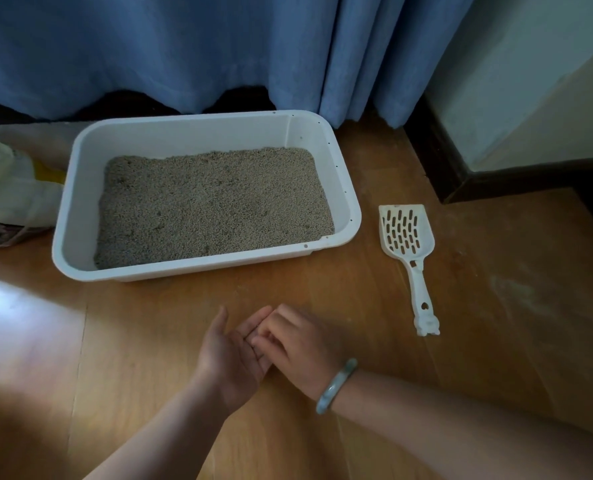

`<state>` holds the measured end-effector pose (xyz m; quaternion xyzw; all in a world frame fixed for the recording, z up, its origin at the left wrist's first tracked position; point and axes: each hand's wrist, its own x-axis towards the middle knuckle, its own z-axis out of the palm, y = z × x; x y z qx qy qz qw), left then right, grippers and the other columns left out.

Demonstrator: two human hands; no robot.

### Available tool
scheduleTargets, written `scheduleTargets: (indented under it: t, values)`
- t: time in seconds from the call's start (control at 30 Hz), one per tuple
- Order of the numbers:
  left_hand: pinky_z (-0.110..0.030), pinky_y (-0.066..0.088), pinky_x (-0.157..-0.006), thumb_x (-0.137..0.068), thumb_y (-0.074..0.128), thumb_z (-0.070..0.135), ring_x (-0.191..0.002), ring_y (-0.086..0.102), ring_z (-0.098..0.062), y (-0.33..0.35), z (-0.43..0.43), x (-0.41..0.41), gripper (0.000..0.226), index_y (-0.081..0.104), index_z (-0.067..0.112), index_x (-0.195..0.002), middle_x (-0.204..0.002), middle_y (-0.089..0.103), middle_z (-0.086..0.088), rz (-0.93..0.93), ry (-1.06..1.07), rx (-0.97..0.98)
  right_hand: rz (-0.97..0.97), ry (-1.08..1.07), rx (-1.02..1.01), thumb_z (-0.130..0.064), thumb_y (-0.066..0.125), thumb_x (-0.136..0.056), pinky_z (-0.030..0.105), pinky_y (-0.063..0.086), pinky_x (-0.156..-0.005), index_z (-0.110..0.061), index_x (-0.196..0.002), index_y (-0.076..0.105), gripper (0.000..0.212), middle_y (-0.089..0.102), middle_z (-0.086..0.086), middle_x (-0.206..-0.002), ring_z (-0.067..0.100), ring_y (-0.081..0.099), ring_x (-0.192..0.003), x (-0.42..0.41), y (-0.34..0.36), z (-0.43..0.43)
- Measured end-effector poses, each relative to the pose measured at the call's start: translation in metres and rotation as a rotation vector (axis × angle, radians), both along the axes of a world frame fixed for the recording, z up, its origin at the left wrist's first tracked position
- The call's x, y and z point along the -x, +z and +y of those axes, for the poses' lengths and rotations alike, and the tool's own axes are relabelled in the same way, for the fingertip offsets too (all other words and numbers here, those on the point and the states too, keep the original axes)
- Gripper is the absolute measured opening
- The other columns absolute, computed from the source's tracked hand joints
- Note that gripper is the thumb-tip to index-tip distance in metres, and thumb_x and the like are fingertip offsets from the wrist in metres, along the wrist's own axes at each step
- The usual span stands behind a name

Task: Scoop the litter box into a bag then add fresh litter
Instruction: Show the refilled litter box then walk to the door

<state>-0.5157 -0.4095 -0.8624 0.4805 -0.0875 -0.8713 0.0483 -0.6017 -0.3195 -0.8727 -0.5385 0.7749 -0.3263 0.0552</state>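
Note:
A white litter box (80,216) sits on the wooden floor, filled with a level layer of grey-beige litter (212,206). A white slotted scoop (407,237) lies on the floor to its right, handle toward me. In front of the box, my left hand (229,355) is held palm up with fingers straight. My right hand (298,344), with a pale green bangle on the wrist, has its fingers curled against the left palm. I cannot see anything held between them. Neither hand touches the box or scoop.
A white and yellow bag (11,192) lies on the floor left of the box. Blue curtains (184,50) hang behind it. A dark skirting board (461,174) and wall corner stand at the right. Bare wooden floor (513,289) lies around the scoop.

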Motion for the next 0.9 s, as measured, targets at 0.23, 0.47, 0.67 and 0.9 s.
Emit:
scheduleTargets:
  t: [0.23,0.47,0.67,0.9]
  values:
    - [-0.031,0.060,-0.060,-0.097,0.024,0.053,-0.073,0.072,-0.023,-0.001,-0.015,-0.013,0.066,0.062,0.001,-0.114,-0.090,0.073,-0.015,0.020,0.052,0.008,-0.151,0.008,0.005,-0.031,0.054,-0.086,0.025,0.041,-0.061,-0.015,-0.084,0.069,0.022,0.052,-0.005,-0.075,0.007,0.047,-0.067,0.007,-0.005,-0.008]
    - [-0.040,0.056,-0.074,-0.097,0.025,0.053,-0.086,0.072,-0.024,-0.011,-0.042,-0.033,0.065,0.062,0.001,-0.109,-0.102,0.072,-0.016,-0.030,0.172,0.051,-0.077,-0.107,-0.204,-0.039,0.042,-0.085,0.027,0.049,-0.059,-0.018,-0.106,0.068,0.040,0.056,0.003,-0.082,0.018,0.058,-0.068,0.026,-0.033,-0.045]
    - [-0.037,0.055,-0.082,-0.097,0.025,0.054,-0.087,0.072,-0.023,-0.012,-0.063,-0.043,0.065,0.062,0.002,-0.108,-0.101,0.072,-0.014,-0.032,0.233,0.085,0.173,-0.061,-0.287,-0.024,0.060,-0.074,0.030,0.047,-0.043,-0.020,-0.100,0.071,0.028,0.056,0.007,-0.068,0.027,0.057,-0.052,0.019,-0.040,-0.084]
    - [-0.036,0.049,-0.088,-0.096,0.026,0.055,-0.085,0.072,-0.022,-0.013,-0.067,-0.047,0.065,0.063,0.002,-0.105,-0.099,0.073,-0.014,-0.041,0.239,0.094,0.290,-0.094,-0.267,-0.023,0.052,-0.078,0.029,0.046,-0.049,-0.019,-0.103,0.070,0.031,0.060,0.004,-0.072,0.026,0.060,-0.058,0.015,-0.049,-0.083]
